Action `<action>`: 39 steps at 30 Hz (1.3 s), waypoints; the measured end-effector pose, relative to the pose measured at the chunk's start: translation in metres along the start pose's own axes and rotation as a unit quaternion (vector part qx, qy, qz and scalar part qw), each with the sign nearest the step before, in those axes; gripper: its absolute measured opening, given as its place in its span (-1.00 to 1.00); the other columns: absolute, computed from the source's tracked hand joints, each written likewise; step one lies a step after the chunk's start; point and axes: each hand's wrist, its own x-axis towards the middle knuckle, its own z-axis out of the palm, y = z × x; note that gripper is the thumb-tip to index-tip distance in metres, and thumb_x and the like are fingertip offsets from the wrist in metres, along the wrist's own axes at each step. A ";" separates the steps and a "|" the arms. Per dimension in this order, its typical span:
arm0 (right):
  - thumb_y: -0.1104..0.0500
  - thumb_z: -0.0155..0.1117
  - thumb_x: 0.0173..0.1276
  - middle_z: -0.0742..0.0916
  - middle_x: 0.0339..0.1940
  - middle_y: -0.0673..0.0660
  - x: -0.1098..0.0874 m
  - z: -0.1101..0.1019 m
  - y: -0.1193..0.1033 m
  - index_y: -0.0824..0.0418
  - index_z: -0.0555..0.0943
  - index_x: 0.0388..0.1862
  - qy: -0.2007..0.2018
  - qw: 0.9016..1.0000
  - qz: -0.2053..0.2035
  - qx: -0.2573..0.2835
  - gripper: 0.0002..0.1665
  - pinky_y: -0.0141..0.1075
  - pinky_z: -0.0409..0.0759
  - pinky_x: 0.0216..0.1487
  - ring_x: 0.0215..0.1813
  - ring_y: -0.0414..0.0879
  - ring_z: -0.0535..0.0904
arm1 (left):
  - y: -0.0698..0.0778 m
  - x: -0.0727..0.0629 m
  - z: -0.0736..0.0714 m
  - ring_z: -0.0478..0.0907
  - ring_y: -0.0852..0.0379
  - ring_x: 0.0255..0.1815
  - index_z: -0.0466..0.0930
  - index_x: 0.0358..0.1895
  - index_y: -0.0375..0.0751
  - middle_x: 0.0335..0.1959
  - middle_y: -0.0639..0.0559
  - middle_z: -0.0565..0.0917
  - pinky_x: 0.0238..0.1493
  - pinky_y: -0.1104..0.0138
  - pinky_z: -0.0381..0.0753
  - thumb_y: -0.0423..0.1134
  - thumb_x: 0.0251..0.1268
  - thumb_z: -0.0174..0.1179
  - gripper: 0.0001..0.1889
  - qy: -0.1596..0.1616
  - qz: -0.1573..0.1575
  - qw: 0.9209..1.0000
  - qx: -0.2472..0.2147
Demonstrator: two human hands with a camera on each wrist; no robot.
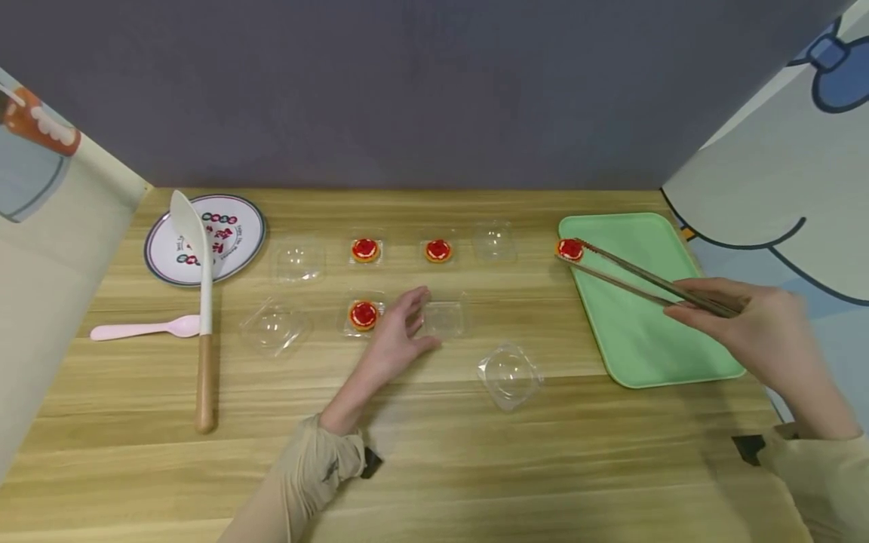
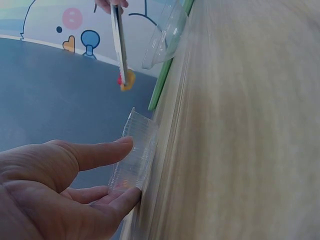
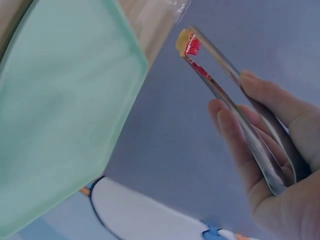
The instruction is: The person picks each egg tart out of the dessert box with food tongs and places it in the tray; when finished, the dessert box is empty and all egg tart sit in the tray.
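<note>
My right hand (image 1: pixel 767 332) grips metal tongs (image 1: pixel 638 279), their tips pinching a small red-topped tart (image 1: pixel 569 250) above the left edge of the green tray (image 1: pixel 652 302). In the right wrist view, the tart (image 3: pixel 187 42) is held off the surface between the tips. My left hand (image 1: pixel 397 339) spans the left side of a clear plastic box base (image 1: pixel 444 320), thumb at its near side and fingers at its far side. The left wrist view shows nothing in this box (image 2: pixel 137 150). Other tarts sit in clear boxes: one (image 1: pixel 363 315) beside my left hand, two (image 1: pixel 365 250) farther back.
Clear lids or open boxes lie about: one (image 1: pixel 511 375) in front, one (image 1: pixel 494 241) behind, two (image 1: pixel 274 326) on the left. A white spatula with a wooden handle (image 1: pixel 206 377) leans on a patterned plate (image 1: pixel 237 256), across a pink spoon (image 1: pixel 142 329). A dark wall stands behind.
</note>
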 end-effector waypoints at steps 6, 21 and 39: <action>0.13 0.70 0.25 0.85 -0.12 0.34 0.005 0.002 0.017 0.35 0.81 0.07 0.017 0.999 -0.008 -0.034 -0.52 -0.58 0.43 -0.61 -0.34 -0.85 0.40 | 0.001 -0.001 -0.001 0.35 -0.27 0.57 0.20 0.62 -0.45 0.59 -0.35 0.35 0.46 0.19 0.54 -0.68 0.09 0.46 -0.03 0.001 -0.001 1.000 0.002; 0.03 0.61 0.36 0.79 -0.16 0.52 0.018 0.014 0.054 0.46 0.76 0.06 0.034 0.995 -0.042 -0.086 -0.46 -0.34 0.02 -0.84 -0.80 -0.28 0.00 | 0.000 -0.001 0.000 0.34 -0.25 0.59 0.20 0.62 -0.46 0.58 -0.35 0.36 0.47 0.21 0.53 -0.67 0.09 0.47 -0.03 0.000 -0.001 1.000 0.005; 0.04 0.62 0.35 0.79 -0.18 0.50 0.020 0.019 0.063 0.45 0.77 0.03 0.040 0.994 -0.050 -0.089 -0.49 -0.36 0.03 -0.83 -0.78 -0.31 0.02 | -0.001 -0.001 0.000 0.34 -0.26 0.59 0.20 0.61 -0.47 0.58 -0.36 0.36 0.47 0.20 0.53 -0.68 0.08 0.46 -0.03 0.001 0.002 1.000 -0.001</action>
